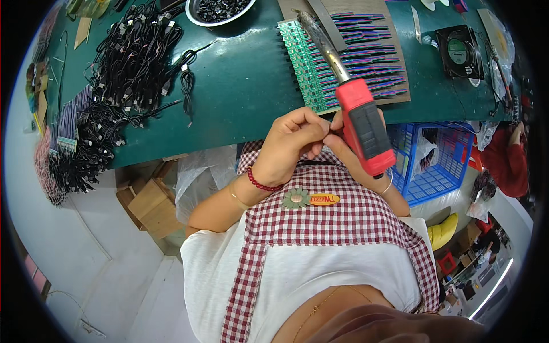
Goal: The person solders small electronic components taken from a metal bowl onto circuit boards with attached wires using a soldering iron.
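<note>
My left hand [294,137], with a red bead bracelet above it, is closed in a pinch at the table's near edge. Its fingertips meet those of my right hand [344,150], also pinched, over a small dark piece that I cannot make out. A red and black soldering iron [366,126] overlies my right hand and hides most of it; whether that hand grips the handle cannot be seen. The iron's metal barrel points to the far side, over a panel of green circuit boards [306,66]. Rows of thin multicoloured wires [366,68] run right from the boards.
Black cables [134,63] with plugs pile up on the green table [240,80] at left. Beyond them stands a white bowl [220,23] of small black parts. A fan [459,52] sits at far right. Below it are a blue crate [437,177] and another person's red sleeve [504,163].
</note>
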Tool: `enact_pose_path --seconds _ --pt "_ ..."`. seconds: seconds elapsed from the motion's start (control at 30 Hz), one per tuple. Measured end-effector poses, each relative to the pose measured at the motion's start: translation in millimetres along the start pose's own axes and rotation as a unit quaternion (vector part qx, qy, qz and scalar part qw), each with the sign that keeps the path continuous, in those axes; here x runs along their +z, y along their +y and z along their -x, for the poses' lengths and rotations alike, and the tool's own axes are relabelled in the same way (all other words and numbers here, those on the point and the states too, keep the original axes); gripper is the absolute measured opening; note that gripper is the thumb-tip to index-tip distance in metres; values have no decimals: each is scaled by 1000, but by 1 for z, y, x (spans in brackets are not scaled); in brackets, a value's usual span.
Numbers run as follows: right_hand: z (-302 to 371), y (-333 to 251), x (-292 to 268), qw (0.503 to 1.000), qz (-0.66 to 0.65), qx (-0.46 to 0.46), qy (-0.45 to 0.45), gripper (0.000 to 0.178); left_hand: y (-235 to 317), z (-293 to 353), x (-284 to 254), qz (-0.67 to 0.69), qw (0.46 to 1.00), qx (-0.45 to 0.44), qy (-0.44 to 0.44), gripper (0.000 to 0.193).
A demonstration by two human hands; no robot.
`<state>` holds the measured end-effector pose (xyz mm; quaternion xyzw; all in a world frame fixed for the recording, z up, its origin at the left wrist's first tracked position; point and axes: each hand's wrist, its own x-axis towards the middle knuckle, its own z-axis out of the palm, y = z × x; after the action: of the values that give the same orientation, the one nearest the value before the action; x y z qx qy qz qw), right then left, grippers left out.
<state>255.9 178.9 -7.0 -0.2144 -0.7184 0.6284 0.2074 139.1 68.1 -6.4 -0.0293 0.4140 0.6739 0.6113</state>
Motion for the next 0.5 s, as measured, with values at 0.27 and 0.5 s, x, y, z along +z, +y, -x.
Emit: enact_pose_path --seconds 0.27,0.5 --pt "2 -1 -4 999 38 3 -8 48 10 1 -1 -110 993 22 -21 6" --pt "-6 -8 -4 990 130 -31 -38 38 31 7 3 -469 865 176 -17 7"
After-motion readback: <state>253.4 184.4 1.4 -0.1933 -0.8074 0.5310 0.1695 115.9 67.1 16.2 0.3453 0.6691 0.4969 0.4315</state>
